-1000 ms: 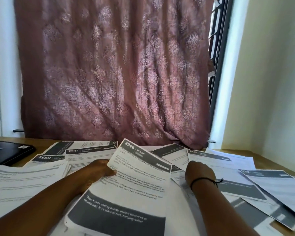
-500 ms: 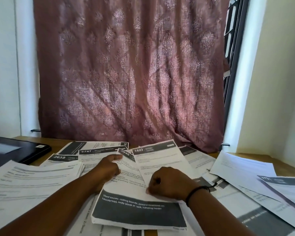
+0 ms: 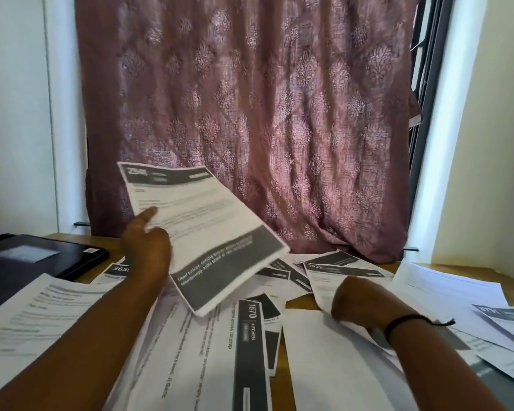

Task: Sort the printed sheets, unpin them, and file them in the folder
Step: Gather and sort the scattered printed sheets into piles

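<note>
Left hand (image 3: 147, 247) grips a stapled packet (image 3: 202, 232), lifted above the spread sheets (image 3: 190, 336). Right hand (image 3: 359, 301), curled, pinches a sheet (image 3: 339, 274) just beyond it.

The lifted sheet set (image 3: 202, 232) is motion-blurred, so its header number and body text cannot be read, and the left hand (image 3: 147, 250) covers part of its left edge. The right hand (image 3: 359, 301) shows only its back, fingers hidden. The black folder (image 3: 36, 259) at the table's far-left corner is cut by the frame edge.
</note>
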